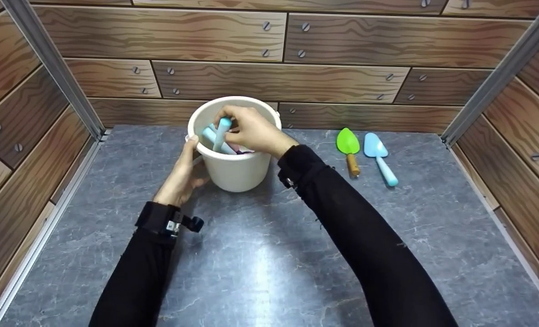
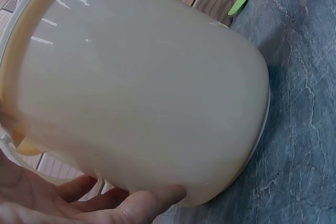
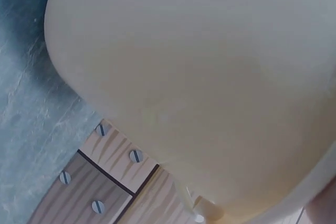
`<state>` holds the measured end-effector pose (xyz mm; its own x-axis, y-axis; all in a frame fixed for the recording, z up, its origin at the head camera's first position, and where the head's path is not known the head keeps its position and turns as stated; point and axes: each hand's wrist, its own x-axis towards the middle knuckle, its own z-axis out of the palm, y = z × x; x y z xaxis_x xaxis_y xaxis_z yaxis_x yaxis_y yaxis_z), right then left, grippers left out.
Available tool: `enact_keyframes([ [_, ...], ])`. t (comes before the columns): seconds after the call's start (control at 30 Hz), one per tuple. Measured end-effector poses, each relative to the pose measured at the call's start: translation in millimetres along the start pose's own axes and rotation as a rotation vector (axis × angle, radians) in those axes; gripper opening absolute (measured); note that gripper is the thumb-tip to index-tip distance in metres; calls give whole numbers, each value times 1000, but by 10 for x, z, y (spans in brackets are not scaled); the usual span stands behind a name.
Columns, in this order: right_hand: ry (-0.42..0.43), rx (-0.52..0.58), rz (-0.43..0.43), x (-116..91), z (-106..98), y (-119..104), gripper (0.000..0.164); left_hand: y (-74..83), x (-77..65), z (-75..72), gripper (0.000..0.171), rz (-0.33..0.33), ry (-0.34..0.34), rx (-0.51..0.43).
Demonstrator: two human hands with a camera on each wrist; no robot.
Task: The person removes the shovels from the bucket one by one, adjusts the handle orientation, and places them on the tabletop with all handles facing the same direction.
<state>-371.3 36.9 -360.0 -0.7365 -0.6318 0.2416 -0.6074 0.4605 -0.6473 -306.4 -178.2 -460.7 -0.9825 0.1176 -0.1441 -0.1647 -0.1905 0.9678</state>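
Observation:
A white bucket (image 1: 236, 175) stands upright on the grey floor near the back wall. My left hand (image 1: 180, 175) holds it at the left side, thumb at the rim and fingers against the outer wall; in the left wrist view that hand (image 2: 105, 203) lies along the bucket (image 2: 142, 87). Reaching inside the rim, my right hand (image 1: 253, 129) pinches an upright light blue handle (image 1: 220, 136) between thumb and fingers; its lower end is hidden. Another light blue handle (image 1: 209, 134) leans beside it in the bucket. The right wrist view shows mostly the bucket's outer wall (image 3: 199, 77).
Right of the bucket lie a green toy trowel (image 1: 348, 141) with a brown handle and a light blue toy trowel (image 1: 376, 146). Wood-patterned panels (image 1: 219, 34) enclose the back and both sides, with metal rails (image 1: 56, 68) at the corners.

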Motion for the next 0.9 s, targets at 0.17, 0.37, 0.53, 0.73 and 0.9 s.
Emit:
enact_keyframes([
  [0.17,1,228,59,-42,-64,-3,35,-3,-1,-12,92,1,-12,29],
  [0.37,32,315,39,-126,-167,31,35,-5,-8,-11,92,4,-11,20],
  [0.53,47,288,15,-187,-267,74,33,-5,-8,-7,90,7,-6,12],
  [0.73,78,325,2,-259,-368,63,32,-12,2,-7,91,4,5,5],
  [0.9,111,344,-2,-329,-474,23,33,-7,-1,-7,90,4,5,8],
])
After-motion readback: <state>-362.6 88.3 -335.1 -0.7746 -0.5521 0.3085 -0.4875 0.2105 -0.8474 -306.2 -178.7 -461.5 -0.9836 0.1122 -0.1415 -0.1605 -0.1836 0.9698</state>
